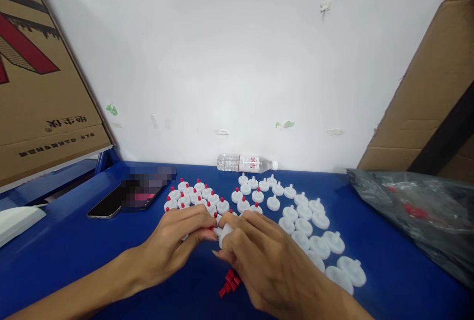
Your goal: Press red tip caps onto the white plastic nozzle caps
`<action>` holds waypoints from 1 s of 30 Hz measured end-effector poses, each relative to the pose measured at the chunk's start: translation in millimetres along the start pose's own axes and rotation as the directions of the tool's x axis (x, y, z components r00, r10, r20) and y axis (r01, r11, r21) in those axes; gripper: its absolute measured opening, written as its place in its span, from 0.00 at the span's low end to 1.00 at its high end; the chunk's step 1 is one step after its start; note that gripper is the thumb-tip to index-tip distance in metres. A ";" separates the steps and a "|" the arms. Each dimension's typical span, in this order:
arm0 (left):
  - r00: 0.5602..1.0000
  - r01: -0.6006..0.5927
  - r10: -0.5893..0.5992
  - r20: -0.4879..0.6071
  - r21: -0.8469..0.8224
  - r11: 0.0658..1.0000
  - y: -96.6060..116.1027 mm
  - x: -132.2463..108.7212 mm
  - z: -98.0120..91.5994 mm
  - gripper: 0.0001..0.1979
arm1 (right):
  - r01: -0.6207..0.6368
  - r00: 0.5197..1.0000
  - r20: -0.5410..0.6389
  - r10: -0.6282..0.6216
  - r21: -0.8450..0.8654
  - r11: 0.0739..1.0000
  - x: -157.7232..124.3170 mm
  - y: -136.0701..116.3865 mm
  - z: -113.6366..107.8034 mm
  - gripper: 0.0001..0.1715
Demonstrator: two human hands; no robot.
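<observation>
Near the middle of the blue table (111, 260), my right hand (266, 256) grips a white round cap (224, 235) with its spout facing left. My left hand (177, 236) pinches a small red tip (212, 228) at the end of that spout. Beyond my hands stand several white caps with red tips (194, 195). White caps without red tips (303, 226) spread to the right. A small pile of loose red tips (230, 283) lies just below my hands. My fingers partly cover the held pieces.
A clear plastic bottle (246, 163) lies against the white wall. Phones (109, 201) rest at the left, with a white object (18, 222) at the left edge. A grey plastic bag (418, 211) lies at the right. Cardboard boxes stand on both sides.
</observation>
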State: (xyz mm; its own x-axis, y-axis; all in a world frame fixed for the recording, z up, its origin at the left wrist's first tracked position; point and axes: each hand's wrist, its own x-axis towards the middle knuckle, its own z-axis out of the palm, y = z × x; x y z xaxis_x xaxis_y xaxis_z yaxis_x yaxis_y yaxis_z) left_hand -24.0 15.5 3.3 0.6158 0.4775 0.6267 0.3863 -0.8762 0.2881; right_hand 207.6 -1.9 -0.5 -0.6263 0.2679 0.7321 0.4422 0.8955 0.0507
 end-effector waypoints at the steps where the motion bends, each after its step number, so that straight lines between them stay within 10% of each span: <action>1: 1.000 -0.009 0.009 -0.001 0.003 1.000 1.0 0.3 -0.1 0.11 | -0.002 1.000 0.015 0.002 0.011 1.000 -0.4 0.6 0.0 0.06; 17: 0.979 -0.164 0.183 -0.089 0.184 0.969 11.8 1.0 2.3 0.10 | -0.025 0.981 0.192 0.015 0.049 0.998 4.6 7.4 -2.2 0.10; 23: 0.970 -0.181 0.134 0.202 0.238 0.954 10.6 4.0 4.4 0.17 | -0.203 0.975 0.061 0.215 -0.165 0.965 2.5 44.6 -24.5 0.18; 30: 0.947 -0.077 -0.042 0.319 0.350 0.934 4.5 -0.1 3.7 0.11 | -0.393 0.829 0.105 0.549 -0.589 0.706 -13.5 75.2 -39.3 0.14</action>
State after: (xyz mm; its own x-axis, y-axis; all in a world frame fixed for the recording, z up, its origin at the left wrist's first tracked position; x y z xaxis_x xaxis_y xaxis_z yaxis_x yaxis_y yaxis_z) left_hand -19.8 11.7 1.9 0.7859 0.5095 0.3504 0.5539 -0.8319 -0.0327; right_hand 274.5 47.8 20.1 -0.3442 0.7510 0.5635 0.9364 0.3181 0.1480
